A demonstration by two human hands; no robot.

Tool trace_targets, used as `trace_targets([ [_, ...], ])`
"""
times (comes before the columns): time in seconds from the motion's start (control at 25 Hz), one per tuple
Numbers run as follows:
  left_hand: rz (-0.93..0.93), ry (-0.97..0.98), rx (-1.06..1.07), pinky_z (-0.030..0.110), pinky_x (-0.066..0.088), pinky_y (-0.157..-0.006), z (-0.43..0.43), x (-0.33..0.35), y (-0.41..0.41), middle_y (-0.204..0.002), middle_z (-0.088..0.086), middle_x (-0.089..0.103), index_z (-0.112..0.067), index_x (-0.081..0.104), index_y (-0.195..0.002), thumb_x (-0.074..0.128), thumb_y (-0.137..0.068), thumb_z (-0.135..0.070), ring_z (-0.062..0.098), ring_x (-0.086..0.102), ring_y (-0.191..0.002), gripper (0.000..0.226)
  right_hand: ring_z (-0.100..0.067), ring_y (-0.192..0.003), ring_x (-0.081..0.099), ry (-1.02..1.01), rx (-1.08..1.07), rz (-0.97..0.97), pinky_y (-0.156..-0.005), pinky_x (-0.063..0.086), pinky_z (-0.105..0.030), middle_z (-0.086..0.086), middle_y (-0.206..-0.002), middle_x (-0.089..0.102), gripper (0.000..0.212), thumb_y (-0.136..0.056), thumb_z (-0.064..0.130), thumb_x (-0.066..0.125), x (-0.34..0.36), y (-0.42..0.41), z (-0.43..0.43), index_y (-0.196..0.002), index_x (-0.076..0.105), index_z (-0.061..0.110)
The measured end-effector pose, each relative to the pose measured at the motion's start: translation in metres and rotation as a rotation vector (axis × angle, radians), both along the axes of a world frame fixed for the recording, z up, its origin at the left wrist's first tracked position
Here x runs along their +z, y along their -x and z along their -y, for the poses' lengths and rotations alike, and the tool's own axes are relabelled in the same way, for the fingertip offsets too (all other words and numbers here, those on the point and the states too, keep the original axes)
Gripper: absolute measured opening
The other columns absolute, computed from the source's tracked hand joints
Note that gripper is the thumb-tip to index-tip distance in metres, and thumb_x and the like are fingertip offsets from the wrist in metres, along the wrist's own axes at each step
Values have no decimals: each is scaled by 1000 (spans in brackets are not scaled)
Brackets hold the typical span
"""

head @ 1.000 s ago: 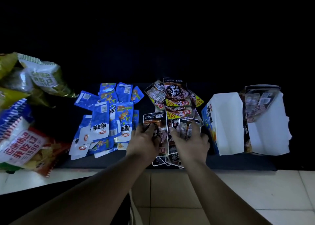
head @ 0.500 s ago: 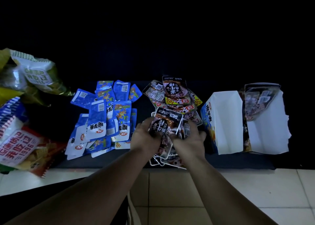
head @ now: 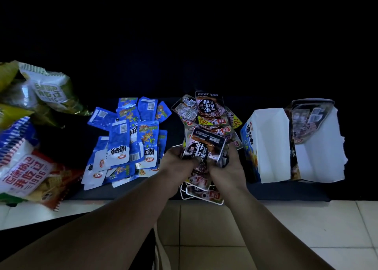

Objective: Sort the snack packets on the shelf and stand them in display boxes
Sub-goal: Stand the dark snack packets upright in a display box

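The left grip [head: 176,164] and right grip [head: 229,167] are both closed around one bundle of dark brown foil snack packets [head: 204,146]. The fingers curl in from either side, and the top packet tilts face-up between them. The bundle's lower ends [head: 201,192] stick out past the near edge of the dark shelf [head: 286,193].

At 12 o'clock from the bundle, just beyond it, lies a loose heap of matching brown packets with yellow corner flashes [head: 210,114]. At 9 to 10 o'clock a spread of small blue-and-white foil packets [head: 131,141] lies flat and overlapping. At 3 o'clock, just beside the right grip, stands a blue cardboard display box with a white inside [head: 268,147]. Touching its far side is a dark cardboard display box with a torn white flap [head: 321,153], with a brown packet [head: 306,118] leaning at its far end.

Far out at 9 o'clock are large crisp bags, red-and-white [head: 28,169] in front and green [head: 49,89] behind. At 6 o'clock is pale tiled floor [head: 204,233].
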State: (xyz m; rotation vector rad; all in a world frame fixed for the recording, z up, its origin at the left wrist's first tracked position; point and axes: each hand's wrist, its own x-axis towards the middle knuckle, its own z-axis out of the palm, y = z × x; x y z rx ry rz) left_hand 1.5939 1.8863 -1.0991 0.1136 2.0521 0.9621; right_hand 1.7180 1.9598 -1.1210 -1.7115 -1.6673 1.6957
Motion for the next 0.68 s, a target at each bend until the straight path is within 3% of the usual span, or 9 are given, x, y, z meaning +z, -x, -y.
trace_targets([
  [0.08,64,-39,30,32,51,-85,-7,7,2,-107,-5,68,-17,66,-116,75,-88,-34,16,63,-92,34,4,-83,63,39,-10,-19,-59,46,-14,15,-109,69,60,-93,23,67,4,-1,-4,-141,44,50],
  [0.16,78,-97,62,25,44,-79,-10,13,4,-109,0,64,-16,65,-113,69,-94,-29,17,59,-93,24,1,-83,62,60,-13,-47,-56,46,-14,11,-116,66,66,-95,24,63,10,2,-7,-146,35,55],
  [0.24,64,-140,111,29,51,-77,-8,21,6,-94,4,67,-13,65,-93,69,-93,-23,22,63,-90,11,-13,-96,66,73,-30,-86,-69,51,-24,1,-139,55,75,-94,38,61,15,10,-7,-148,18,69],
  [0.32,105,-176,159,49,58,-91,-5,31,9,-95,8,73,-10,64,-92,70,-91,-20,31,69,-99,12,-25,-128,58,60,-11,-76,-93,49,-33,1,-161,35,78,-89,59,62,21,15,-3,-148,13,70],
  [0.4,134,-198,166,59,60,-82,1,43,15,-92,13,74,-11,64,-93,65,-94,-15,35,72,-90,4,-28,-139,48,53,32,-33,-105,46,-39,5,-165,27,84,-84,69,65,18,15,-2,-151,14,66],
  [0.44,126,-190,167,58,61,-78,6,48,21,-86,15,74,-13,64,-92,61,-96,-13,34,72,-82,4,-30,-135,50,42,58,6,-103,49,-40,4,-163,27,84,-85,66,67,15,13,-3,-152,15,64],
  [0.52,-9,-167,176,54,63,-68,20,57,39,-82,16,73,-19,63,-93,58,-97,-12,31,68,-70,9,-32,-129,52,-6,148,123,-91,55,-38,2,-161,21,83,-90,54,68,13,8,-1,-154,14,61],
  [0.6,-321,-132,155,39,55,-54,33,70,59,-87,12,74,-24,65,-99,55,-98,-17,25,62,-62,12,-36,-132,50,-93,222,234,-92,55,-41,0,-161,15,83,-91,54,66,10,6,3,-156,15,57],
  [0.68,-472,-192,156,26,46,-53,36,84,74,-91,4,73,-23,66,-111,55,-100,-22,15,59,-57,15,-37,-128,53,-115,226,264,-92,55,-43,-1,-159,18,80,-90,58,64,8,8,5,-155,18,57],
])
